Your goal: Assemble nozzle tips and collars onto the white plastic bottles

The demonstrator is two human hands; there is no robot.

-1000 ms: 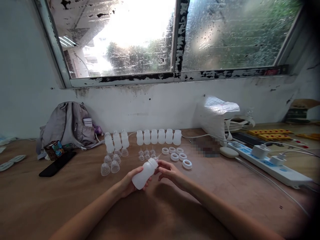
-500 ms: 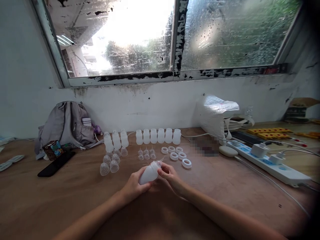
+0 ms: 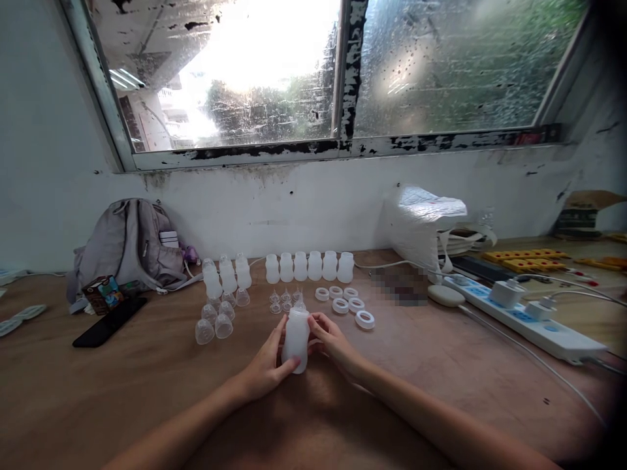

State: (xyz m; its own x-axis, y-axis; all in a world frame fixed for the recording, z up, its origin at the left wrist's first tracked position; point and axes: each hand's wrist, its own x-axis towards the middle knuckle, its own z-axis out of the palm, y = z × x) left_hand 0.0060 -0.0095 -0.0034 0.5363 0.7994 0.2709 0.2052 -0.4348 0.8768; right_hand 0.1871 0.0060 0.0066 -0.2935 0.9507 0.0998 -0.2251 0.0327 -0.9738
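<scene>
A translucent white bottle [image 3: 296, 334] stands upright on the wooden table [image 3: 441, 365], with a clear teat at its mouth. My left hand [image 3: 267, 365] wraps its lower left side. My right hand [image 3: 330, 339] grips its right side near the neck. Behind it lie a few small clear teats [image 3: 285, 300], several white screw rings [image 3: 345, 303] and a row of white bottles [image 3: 308, 266]. Three capped bottles [image 3: 228, 273] and several clear dome caps [image 3: 215, 323] are to the left.
A grey backpack [image 3: 130, 245], a small carton [image 3: 102, 294] and a black phone [image 3: 102, 329] are at the left. A plastic bag [image 3: 421, 225], a white power strip [image 3: 529, 320] with plugs and cables, and yellow parts [image 3: 526, 260] are at the right. Wall and window stand behind.
The bottle went from tilted in my left hand to upright on the table. Both hands now close on its sides, and my right hand moved from its mouth to its side.
</scene>
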